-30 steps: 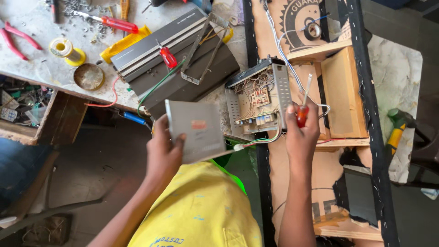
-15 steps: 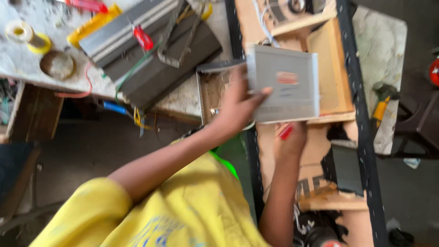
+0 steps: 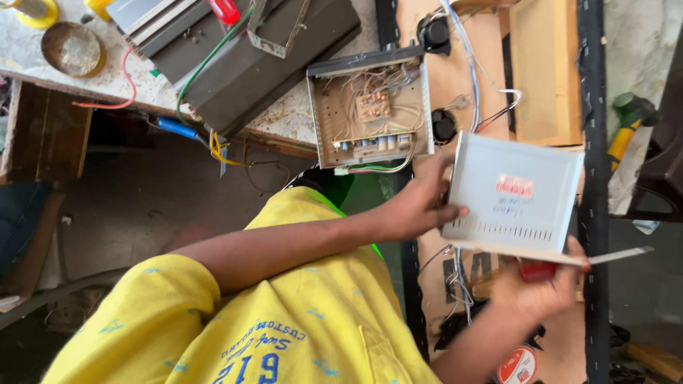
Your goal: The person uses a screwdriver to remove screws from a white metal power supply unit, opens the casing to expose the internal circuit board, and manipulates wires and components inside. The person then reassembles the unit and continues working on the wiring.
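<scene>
**Q:** Cluttered counter [image 3: 284, 117] with a stone-like top, seen from above; what occupies it, and what lies beside it?

**A:** An opened metal chassis [image 3: 370, 107] sits at the counter edge, its wiring and small circuit board exposed. To its left lies a dark amplifier housing [image 3: 249, 64], with a round tin [image 3: 70, 48] further left. Beyond the chassis stands a wooden speaker frame [image 3: 541, 71].

**Q:** What has changed over the last second?

**A:** The grey cover panel [image 3: 516, 195], earlier held low in front of the person's body and left of the chassis, has been carried across to the right. It now hangs clear of the chassis, over the wooden frame, with its vented edge and red label facing the camera. The chassis therefore stands uncovered.

**Q:** State of the hands?

**A:** The left hand [image 3: 420, 203] grips the cover's left edge, thumb laid across its face. The right hand [image 3: 537, 288] is closed round a red-handled screwdriver [image 3: 569, 264], its shaft pointing right, while its fingertips steady the cover's lower edge.

**Q:** What does this imply for the work?

**A:** Judged from the layout, the cover is off and both hands are occupied, so the interior is open to view but untouched at present.
</scene>
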